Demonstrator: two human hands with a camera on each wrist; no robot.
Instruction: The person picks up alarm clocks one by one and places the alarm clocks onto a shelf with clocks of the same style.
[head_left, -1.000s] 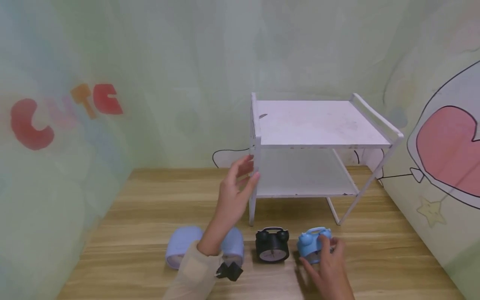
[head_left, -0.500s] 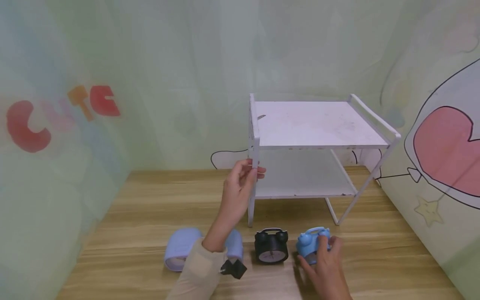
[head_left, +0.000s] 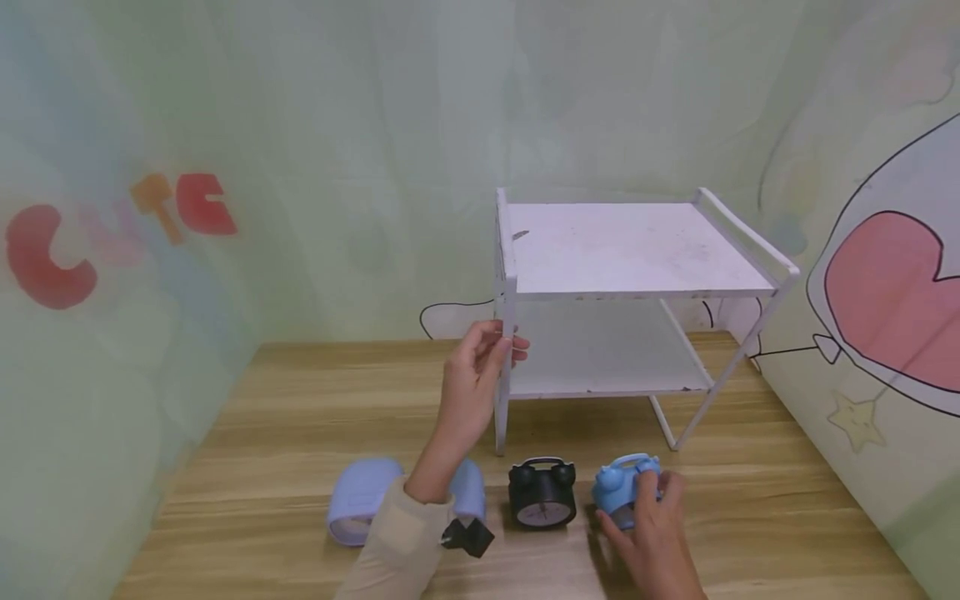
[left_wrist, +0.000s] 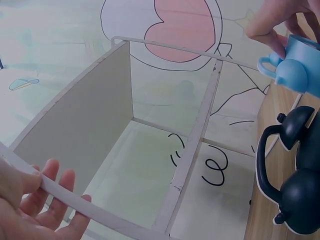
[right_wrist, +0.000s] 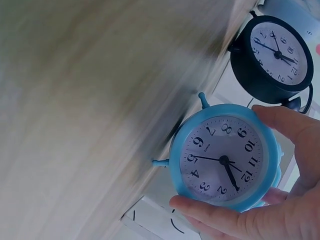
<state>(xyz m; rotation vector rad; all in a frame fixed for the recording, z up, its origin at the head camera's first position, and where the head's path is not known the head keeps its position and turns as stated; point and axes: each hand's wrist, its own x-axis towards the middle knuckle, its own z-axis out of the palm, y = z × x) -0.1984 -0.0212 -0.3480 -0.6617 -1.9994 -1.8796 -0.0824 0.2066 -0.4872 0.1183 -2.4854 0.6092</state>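
The right hand grasps the blue clock, thumb and fingers on opposite sides of its case, with the dial uncovered in the right wrist view. The left hand holds the front left post of the rack, thumb on the near side, fingers curled behind.

As far along as I can judge, both grips are made and little else: the blue clock seems to stand low on the table, in front of the rack, though whether its feet bear on the wood is hard to tell. Any lifting or shifting of it looks yet to be done, and the other clocks are ungrasped.

Near the blue clock, to its left, stands the black clock, upright, bells up. Farther left sits a lilac clock, then, between it and the black one, a lilac thing partly hidden by the left forearm. That forearm crosses the row's left side; the rack's raised side rails and posts hem its shelves. Behind rises a painted wall.
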